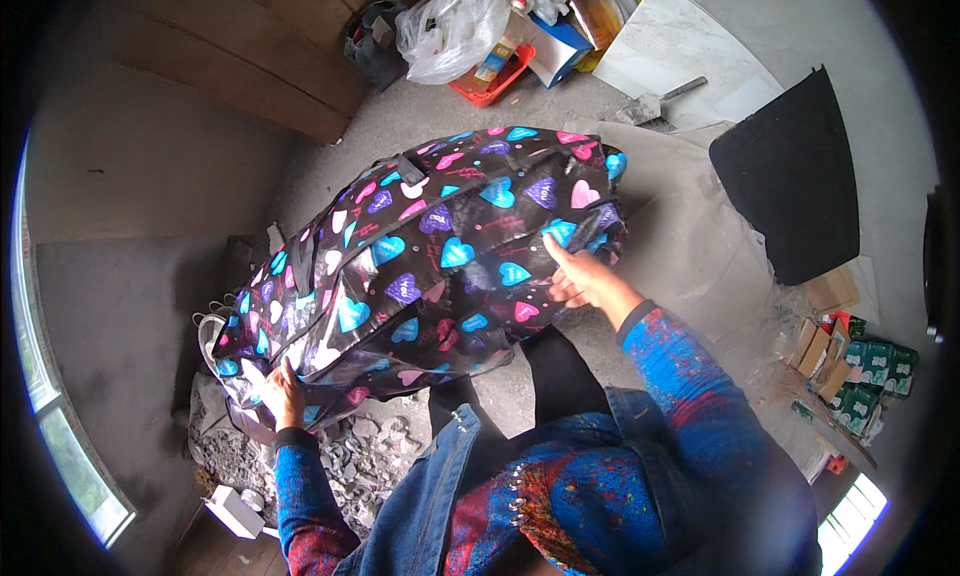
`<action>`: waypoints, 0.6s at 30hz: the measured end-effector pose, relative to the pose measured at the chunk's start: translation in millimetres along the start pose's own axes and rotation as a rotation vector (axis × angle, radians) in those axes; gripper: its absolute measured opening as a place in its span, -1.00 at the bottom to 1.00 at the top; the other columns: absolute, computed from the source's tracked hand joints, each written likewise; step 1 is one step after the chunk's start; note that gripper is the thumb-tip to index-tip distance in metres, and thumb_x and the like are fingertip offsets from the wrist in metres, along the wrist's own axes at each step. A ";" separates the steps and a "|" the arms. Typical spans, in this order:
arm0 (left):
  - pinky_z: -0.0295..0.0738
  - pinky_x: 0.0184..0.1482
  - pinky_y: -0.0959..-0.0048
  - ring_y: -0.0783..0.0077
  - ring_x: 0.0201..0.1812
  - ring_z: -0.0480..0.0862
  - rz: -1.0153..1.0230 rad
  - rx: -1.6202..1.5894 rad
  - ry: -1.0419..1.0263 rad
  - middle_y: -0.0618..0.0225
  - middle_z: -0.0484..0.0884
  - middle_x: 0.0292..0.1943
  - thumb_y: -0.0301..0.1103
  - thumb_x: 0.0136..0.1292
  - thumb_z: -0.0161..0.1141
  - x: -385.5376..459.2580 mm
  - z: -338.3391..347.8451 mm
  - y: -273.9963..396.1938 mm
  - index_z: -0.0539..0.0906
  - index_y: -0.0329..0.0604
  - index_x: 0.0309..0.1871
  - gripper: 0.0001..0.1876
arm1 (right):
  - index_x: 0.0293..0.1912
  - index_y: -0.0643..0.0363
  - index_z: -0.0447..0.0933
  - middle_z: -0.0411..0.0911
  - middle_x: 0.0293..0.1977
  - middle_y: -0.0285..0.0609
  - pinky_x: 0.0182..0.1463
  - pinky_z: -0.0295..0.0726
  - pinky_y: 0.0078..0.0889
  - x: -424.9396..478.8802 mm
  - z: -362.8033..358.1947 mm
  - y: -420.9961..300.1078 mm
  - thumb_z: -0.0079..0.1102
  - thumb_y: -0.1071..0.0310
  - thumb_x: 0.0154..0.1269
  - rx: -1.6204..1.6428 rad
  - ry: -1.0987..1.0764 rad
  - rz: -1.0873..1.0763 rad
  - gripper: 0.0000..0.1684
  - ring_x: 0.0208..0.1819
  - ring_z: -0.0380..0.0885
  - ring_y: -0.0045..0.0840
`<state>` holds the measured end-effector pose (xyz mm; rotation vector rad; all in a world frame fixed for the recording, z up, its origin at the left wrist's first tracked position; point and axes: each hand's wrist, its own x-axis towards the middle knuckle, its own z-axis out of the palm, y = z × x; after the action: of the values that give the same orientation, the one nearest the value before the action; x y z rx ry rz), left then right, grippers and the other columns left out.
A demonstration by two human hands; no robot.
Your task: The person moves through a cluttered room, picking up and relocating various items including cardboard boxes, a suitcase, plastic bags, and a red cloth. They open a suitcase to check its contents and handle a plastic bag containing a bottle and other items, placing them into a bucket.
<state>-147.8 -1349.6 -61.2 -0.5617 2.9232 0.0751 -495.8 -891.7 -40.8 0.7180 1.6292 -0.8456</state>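
A large black storage bag lies across the view in front of my legs. Blue, pink, purple and white hearts cover its glossy fabric, and some bear writing. Its left end is pinched in my left hand. Against the right end rests my right hand, thumb raised apart from the curled fingers; whether it grips the fabric is unclear. A black strap loops along the bag's far-left side. The bag looks bulky, and its contents are hidden.
Broken rubble lies near my feet at left, with a white box beyond. A red basket, plastic bags and a white board stand at the back. A black panel and green packages are at right.
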 end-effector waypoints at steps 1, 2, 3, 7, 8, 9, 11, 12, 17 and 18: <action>0.40 -0.40 0.26 0.16 -0.54 0.52 -0.017 0.019 0.017 0.17 0.51 -0.59 -0.45 0.28 -0.13 -3.8 0.6 -5.6 0.47 -0.29 -0.32 -0.84 | -0.31 0.38 0.38 0.49 -0.58 -0.15 -0.57 0.50 -0.51 -1.0 7.4 -0.2 -0.07 -0.60 -0.20 0.091 -0.022 0.024 0.05 -0.64 0.48 -0.56; 0.40 -0.40 0.26 0.15 -0.55 0.51 -0.060 0.003 0.013 0.17 0.50 -0.60 -0.42 0.30 -0.15 -4.3 0.4 -0.5 0.47 -0.29 -0.36 -0.81 | -0.20 0.41 0.35 0.50 -0.47 -0.10 -0.47 0.54 -0.43 3.9 9.3 -3.7 -0.06 -0.61 -0.23 0.235 -0.082 0.012 0.12 -0.54 0.53 -0.51; 0.40 -0.39 0.27 0.14 -0.55 0.50 -0.102 -0.012 0.009 0.16 0.50 -0.61 -0.39 0.31 -0.16 -5.6 -1.0 3.8 0.48 -0.29 -0.39 -0.77 | -0.11 0.45 0.29 0.47 -0.37 -0.05 -0.45 0.55 -0.42 10.1 17.5 -10.3 -0.01 -0.59 -0.24 0.340 -0.061 -0.036 0.16 -0.49 0.54 -0.47; 0.32 -0.43 0.24 0.08 -0.60 0.43 -0.161 -0.093 0.041 0.16 0.44 -0.66 -0.30 0.29 -0.12 -13.6 24.8 -9.3 0.48 -0.27 -0.40 -0.75 | 0.01 0.28 0.23 0.41 -0.41 -0.10 -0.43 0.57 -0.33 29.2 39.8 -59.9 0.10 -0.48 -0.17 0.574 -0.068 -0.111 0.05 -0.49 0.52 -0.44; 0.30 -0.44 0.23 0.07 -0.60 0.42 -0.090 -0.074 0.075 0.15 0.43 -0.66 -0.28 0.28 -0.11 -18.9 31.4 -17.1 0.48 -0.28 -0.40 -0.74 | -0.06 0.17 0.27 0.37 -0.46 -0.20 -0.46 0.57 -0.33 42.3 41.4 -63.7 0.14 -0.40 -0.10 0.600 -0.085 -0.103 -0.12 -0.51 0.51 -0.46; 0.28 -0.44 0.22 0.07 -0.59 0.41 -0.076 -0.130 -0.006 0.13 0.44 -0.63 -0.28 0.26 -0.09 -18.4 33.6 -17.6 0.50 -0.29 -0.33 -0.75 | -0.18 0.14 0.32 0.33 -0.52 -0.26 -0.49 0.55 -0.37 57.3 44.6 -59.7 0.16 -0.33 -0.05 0.634 0.011 -0.159 -0.26 -0.58 0.45 -0.50; 0.32 -0.42 0.22 0.09 -0.57 0.42 -0.223 -0.113 -0.131 0.14 0.43 -0.62 -0.38 0.22 -0.09 -23.8 37.3 -19.3 0.44 -0.28 -0.25 -0.83 | -0.27 0.09 0.35 0.30 -0.58 -0.33 -0.57 0.47 -0.44 78.5 49.8 -45.1 0.18 -0.23 0.02 0.607 0.049 -0.168 -0.42 -0.64 0.37 -0.58; 0.30 -0.43 0.21 0.09 -0.59 0.42 -0.212 -0.164 -0.066 0.14 0.41 -0.65 -0.36 0.25 -0.13 -18.5 38.1 -18.4 0.44 -0.28 -0.35 -0.82 | -0.32 0.05 0.37 0.29 -0.61 -0.36 -0.64 0.34 -0.51 83.0 52.2 -32.5 0.18 -0.11 0.10 0.735 -0.011 -0.252 -0.56 -0.67 0.29 -0.65; 0.29 -0.48 0.26 0.17 -0.61 0.45 -0.233 -0.243 0.041 0.16 0.43 -0.69 -0.31 0.32 -0.21 -6.0 10.9 11.1 0.45 -0.29 -0.56 -0.64 | -0.48 0.03 0.32 0.25 -0.71 -0.36 -0.56 0.22 -0.51 51.9 52.7 -12.5 0.22 0.14 0.14 1.165 -0.134 -0.290 -0.70 -0.75 0.16 -0.67; 0.30 -0.50 0.27 0.18 -0.62 0.45 -0.320 -0.275 -0.027 0.16 0.44 -0.68 -0.30 0.31 -0.20 2.3 -4.4 17.2 0.46 -0.29 -0.55 -0.64 | -0.50 0.03 0.32 0.23 -0.73 -0.37 -0.57 0.21 -0.51 43.1 50.6 -12.0 0.22 0.16 0.15 1.193 -0.152 -0.318 -0.71 -0.76 0.15 -0.67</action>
<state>-157.0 -1334.9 -56.9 -1.0519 2.7724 0.4446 -486.9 -939.4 -87.8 1.1493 0.9840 -2.0950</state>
